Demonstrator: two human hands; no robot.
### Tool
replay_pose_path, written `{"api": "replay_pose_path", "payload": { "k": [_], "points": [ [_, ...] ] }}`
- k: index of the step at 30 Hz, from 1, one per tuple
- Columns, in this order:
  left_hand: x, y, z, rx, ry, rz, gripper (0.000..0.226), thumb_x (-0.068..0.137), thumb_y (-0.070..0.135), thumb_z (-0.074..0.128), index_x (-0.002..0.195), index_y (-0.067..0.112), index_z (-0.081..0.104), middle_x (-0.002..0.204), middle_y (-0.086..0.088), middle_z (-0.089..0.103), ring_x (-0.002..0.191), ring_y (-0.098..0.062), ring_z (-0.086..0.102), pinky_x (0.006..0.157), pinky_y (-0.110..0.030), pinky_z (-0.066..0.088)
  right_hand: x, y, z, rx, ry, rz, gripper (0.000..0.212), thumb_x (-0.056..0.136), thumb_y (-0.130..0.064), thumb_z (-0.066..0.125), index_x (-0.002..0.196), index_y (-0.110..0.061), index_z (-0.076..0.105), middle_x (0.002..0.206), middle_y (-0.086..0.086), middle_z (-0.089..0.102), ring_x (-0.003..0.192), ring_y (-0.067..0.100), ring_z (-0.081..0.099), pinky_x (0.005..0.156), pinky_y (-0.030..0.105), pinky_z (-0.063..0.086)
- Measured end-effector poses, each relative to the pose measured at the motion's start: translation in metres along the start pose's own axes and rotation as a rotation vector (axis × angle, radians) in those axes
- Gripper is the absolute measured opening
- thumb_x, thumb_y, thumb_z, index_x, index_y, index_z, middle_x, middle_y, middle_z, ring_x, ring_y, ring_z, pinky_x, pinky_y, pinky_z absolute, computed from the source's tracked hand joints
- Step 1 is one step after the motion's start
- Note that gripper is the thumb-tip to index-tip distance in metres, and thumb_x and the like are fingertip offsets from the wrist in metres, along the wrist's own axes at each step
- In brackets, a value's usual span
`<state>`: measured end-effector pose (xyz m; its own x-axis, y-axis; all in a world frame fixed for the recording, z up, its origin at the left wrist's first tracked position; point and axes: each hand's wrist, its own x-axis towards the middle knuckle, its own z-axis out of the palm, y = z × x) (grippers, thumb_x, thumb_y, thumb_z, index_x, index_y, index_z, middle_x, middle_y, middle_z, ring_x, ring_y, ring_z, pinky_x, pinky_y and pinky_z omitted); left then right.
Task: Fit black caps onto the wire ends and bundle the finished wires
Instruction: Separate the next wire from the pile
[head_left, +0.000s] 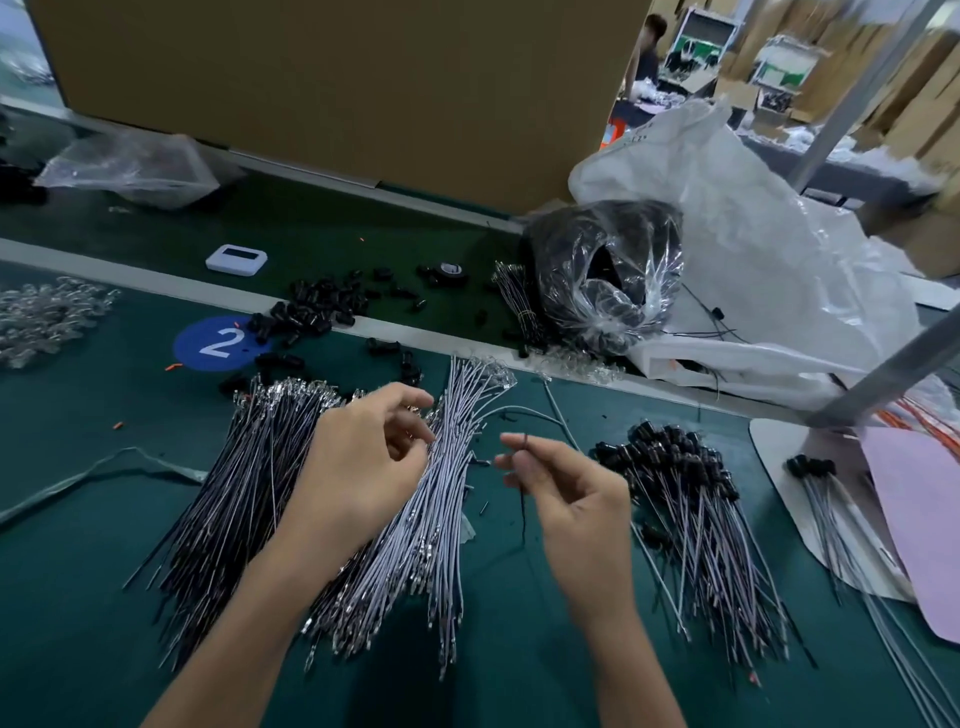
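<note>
My left hand (363, 457) hovers over a fan of grey wires (441, 499) on the green mat, fingers curled toward their metal-tipped ends; whether it pinches one I cannot tell. My right hand (566, 499) pinches a thin black wire (522, 504) between thumb and forefinger, its tail hanging down. A pile of black wires (228, 493) lies left of my left hand. Finished wires with black caps (691, 499) lie heaped to the right. Loose black caps (317, 306) are scattered further back.
A clear bag of black caps (602, 275) and a big white plastic bag (753, 249) sit at back right. A cardboard wall (337, 78) stands behind. A white device (236, 258), a blue "2" sticker (221, 343), pink paper (914, 519) and capped wires (821, 488) on white card.
</note>
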<state>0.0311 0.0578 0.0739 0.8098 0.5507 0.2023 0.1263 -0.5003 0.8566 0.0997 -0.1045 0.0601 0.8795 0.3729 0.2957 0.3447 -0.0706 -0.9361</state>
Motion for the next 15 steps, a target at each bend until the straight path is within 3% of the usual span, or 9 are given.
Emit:
{"api": "replay_pose_path", "payload": {
  "k": [4,8,15],
  "points": [
    [-0.007,-0.009,-0.004,-0.090,-0.064,-0.015,0.044,0.077,-0.001,0.076,0.113,0.022,0.065,0.092,0.013,0.070,0.084,0.005,0.065,0.080,-0.011,0.052,0.005,0.001,-0.007,0.196,0.108,0.145,0.020,0.092,-0.003,0.060,0.096,-0.016,0.074,0.080,0.005,0.076,0.069,0.016,0.071,0.066,0.019,0.055],
    [-0.015,-0.013,-0.007,-0.175,-0.116,-0.031,0.048,0.075,0.004,0.080,0.115,0.025,0.064,0.100,0.013,0.070,0.093,0.003,0.066,0.084,-0.011,0.051,0.006,0.000,-0.017,0.255,0.166,0.197,0.013,0.092,-0.004,0.061,0.094,-0.011,0.072,0.080,0.007,0.075,0.068,0.018,0.071,0.066,0.021,0.055],
    [-0.029,-0.018,-0.006,-0.386,-0.176,-0.101,0.060,0.063,0.047,0.076,0.117,0.026,0.063,0.111,0.011,0.070,0.105,0.001,0.065,0.091,-0.013,0.049,0.003,0.006,-0.040,0.204,0.257,0.290,0.005,0.090,-0.008,0.065,0.088,-0.006,0.069,0.074,0.009,0.074,0.047,0.016,0.061,0.044,0.021,0.047]
  ]
}}
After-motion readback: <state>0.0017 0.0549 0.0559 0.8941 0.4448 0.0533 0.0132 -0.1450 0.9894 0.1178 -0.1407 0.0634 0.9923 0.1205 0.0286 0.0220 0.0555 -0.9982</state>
